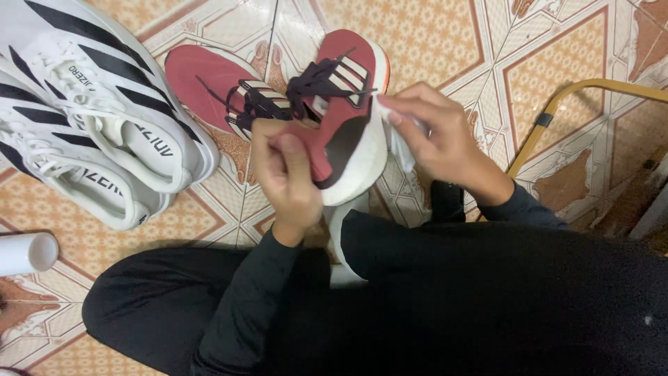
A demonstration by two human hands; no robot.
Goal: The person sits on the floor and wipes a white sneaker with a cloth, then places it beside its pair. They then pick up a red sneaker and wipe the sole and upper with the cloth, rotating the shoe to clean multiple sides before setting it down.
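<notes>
While the left hand (287,174) grips the heel end of a dark red shoe (344,118) with thumb and fingers curled tight, the right hand (435,136) pinches a white cloth (402,143) against the shoe's thick white sole edge at about 3 o'clock of the shoe. Both hands are closed on what they carry. The held shoe is lifted above the tiled floor (445,42), toe pointing toward 12 o'clock, just above the person's black-clad knees (417,292), which fill the lower frame from 4 to 8 o'clock.

Its partner, a second red shoe (219,87), lies on the floor at 10 o'clock of the held one, the two touching or nearly so near the dark laces. Farther out at 9 to 10 o'clock a pair of white shoes with black stripes (97,118) lies side by side, close to the second red shoe, leaving only a narrow strip of tile between.

At 8 o'clock, by the frame's left edge, a white cylinder (28,252) lies on the tiles. At 2 to 3 o'clock a yellow metal frame (557,104) curves across the floor, well apart from the right hand. Open tile spreads widest from 12 to 2 o'clock, beyond the held shoe's toe.
</notes>
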